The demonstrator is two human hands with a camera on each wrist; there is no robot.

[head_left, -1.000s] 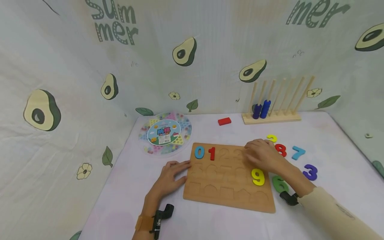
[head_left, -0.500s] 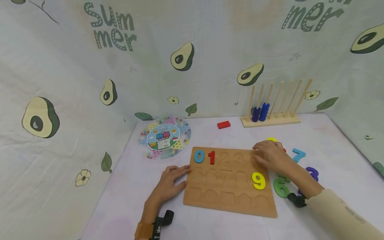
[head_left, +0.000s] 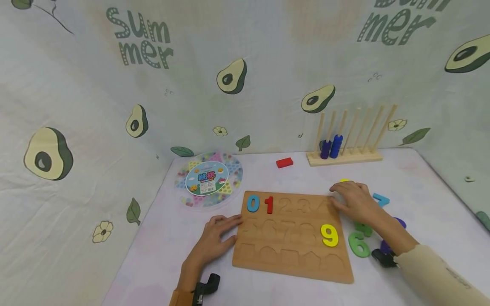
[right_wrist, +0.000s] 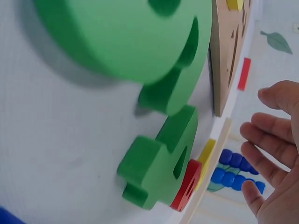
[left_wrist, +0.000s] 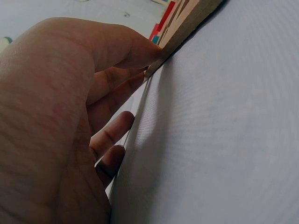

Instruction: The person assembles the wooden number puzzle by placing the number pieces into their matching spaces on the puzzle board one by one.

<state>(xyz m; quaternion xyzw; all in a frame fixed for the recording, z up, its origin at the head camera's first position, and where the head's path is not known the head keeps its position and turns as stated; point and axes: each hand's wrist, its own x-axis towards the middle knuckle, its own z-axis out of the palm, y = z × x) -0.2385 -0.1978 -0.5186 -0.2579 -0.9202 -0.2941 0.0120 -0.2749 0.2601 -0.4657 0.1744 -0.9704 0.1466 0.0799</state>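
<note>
My left hand (head_left: 212, 240) rests at the left edge of the wooden number board (head_left: 281, 270), thumb and fingertips touching it; the left wrist view shows the thumb (left_wrist: 140, 51) at the board's side. My right hand (head_left: 356, 202) is over the board's upper right corner, fingers loosely bent and holding nothing. Set in the board are a blue 0 (head_left: 249, 204), a red 1 (head_left: 269, 205) and a yellow 9 (head_left: 333, 241). Below my right hand lie a green 6 (head_left: 353, 242) and a green 4 (right_wrist: 163, 154). A red 8 (right_wrist: 188, 184) is hidden from the head view.
A blue 7 (head_left: 381, 199), a yellow piece (head_left: 344, 180) and purple pieces (head_left: 401, 222) lie around my right arm. Further back are a peg rack (head_left: 344, 160) with blue and purple beads, a red block (head_left: 284, 162) and a round game box (head_left: 208, 178).
My right hand has moved right, from over the board's upper row to its right corner and the loose numbers. The left hand stays at the board's edge. The head view has tilted up slightly.
</note>
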